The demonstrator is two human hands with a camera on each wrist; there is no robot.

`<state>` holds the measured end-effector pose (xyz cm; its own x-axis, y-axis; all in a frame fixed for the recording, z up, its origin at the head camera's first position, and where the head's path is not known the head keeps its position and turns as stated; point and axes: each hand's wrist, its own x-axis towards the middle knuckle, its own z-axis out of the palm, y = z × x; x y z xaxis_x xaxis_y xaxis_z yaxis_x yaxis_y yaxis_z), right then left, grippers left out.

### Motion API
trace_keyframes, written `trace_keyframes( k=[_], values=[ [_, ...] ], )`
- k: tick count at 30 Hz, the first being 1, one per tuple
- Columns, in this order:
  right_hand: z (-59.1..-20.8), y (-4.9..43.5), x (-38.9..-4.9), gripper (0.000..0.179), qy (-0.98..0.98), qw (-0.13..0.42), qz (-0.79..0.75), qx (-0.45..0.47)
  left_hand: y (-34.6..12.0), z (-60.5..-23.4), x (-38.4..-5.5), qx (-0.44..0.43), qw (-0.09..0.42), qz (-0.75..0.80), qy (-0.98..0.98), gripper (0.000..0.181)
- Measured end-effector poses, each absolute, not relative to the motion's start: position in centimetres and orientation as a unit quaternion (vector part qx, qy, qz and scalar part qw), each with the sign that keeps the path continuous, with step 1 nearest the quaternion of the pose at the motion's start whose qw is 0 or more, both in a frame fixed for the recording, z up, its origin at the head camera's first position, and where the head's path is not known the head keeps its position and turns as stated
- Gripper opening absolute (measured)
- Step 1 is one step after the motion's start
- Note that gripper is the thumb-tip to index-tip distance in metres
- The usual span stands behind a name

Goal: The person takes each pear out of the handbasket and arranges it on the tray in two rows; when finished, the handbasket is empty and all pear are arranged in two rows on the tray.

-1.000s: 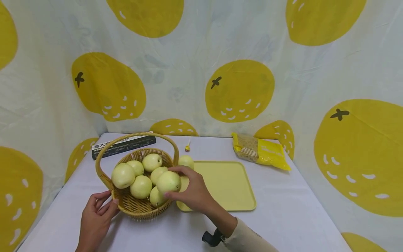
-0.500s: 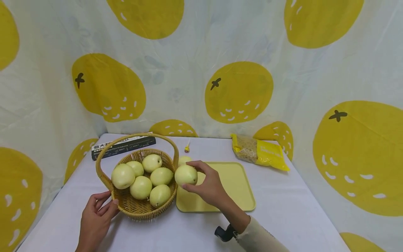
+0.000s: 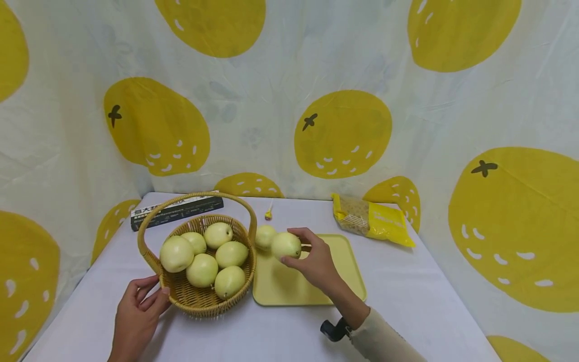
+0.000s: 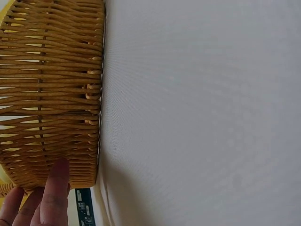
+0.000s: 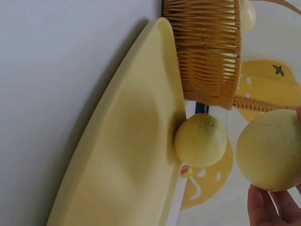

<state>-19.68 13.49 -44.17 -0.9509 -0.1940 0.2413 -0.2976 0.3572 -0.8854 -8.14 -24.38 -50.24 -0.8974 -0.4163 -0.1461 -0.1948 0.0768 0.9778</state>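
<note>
My right hand [image 3: 314,259] grips a round, pale yellow-green pear [image 3: 285,246] between thumb and fingers. It hangs over the left half of a yellow tray [image 3: 332,281]. Another pear [image 5: 201,140] rests at the tray's back left corner, just beyond the held one. To the left stands a wicker basket [image 3: 199,307] with a tall arched handle, holding several pears [image 3: 202,270]. My left hand [image 3: 141,314] holds the basket at its near left side, by the foot of the handle. In the left wrist view, a fingertip [image 4: 59,169] lies against the woven wall.
Behind the basket lies a long dark box [image 3: 181,213] with printed lettering. A small wrapped lollipop [image 3: 269,215] sits behind the tray. At the back right is a yellow and clear packet [image 3: 373,221]. Patterned curtains [image 3: 253,125] enclose the white table [image 3: 407,311].
My right hand has carried the pear rightward from above the basket to over the tray. The left hand and the basket have stayed put. The pear on the tray now shows more fully.
</note>
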Motion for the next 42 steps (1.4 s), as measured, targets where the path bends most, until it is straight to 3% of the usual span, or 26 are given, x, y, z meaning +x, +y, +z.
trace_keyframes(
  k=[14, 29, 42],
  values=[
    [-45.6, 14.0, -22.0, 0.064, -0.826, 0.043, 0.560, 0.049, -24.5, -50.5, -8.3, 0.220, 0.079, -0.645, -0.727, 0.052],
    [-47.4, 13.0, -24.7, 0.072, -0.852, 0.059, 0.521, 0.020, -24.3, -50.0, -8.1, 0.212, 0.090, -0.651, -0.723, 0.050],
    [-48.9, 12.2, -25.9, 0.069, -0.869, 0.024, 0.494, -0.011, -24.3, -50.2, -8.1, 0.210, 0.090, -0.647, -0.727, 0.053]
  ],
)
